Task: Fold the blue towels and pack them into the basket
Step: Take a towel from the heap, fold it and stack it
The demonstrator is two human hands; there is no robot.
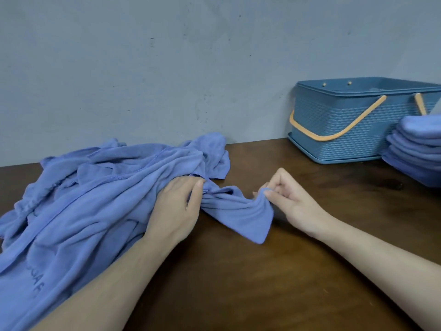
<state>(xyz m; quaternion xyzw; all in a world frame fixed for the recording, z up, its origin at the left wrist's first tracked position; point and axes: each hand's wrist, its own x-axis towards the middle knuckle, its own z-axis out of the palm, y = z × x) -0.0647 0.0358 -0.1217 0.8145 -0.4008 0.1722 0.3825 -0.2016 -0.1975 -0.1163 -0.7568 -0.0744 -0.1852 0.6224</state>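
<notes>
Forearms enter from bottom edge over brown wooden table point(238, 283). Left hand point(176, 206) lies palm-down on loose heap of blue towels point(83, 199) at left of frame, fingers pressing into cloth; whether it grips, cannot tell. Right hand point(290, 199) at centre pinches one corner of blue towel point(243, 216) between thumb and fingers, the towel trailing back into the heap. Blue woven-pattern plastic basket point(346, 130) with orange handles sits upper right against grey wall point(167, 56). Stack of folded towels point(415, 151) at right edge, just in front of basket.
</notes>
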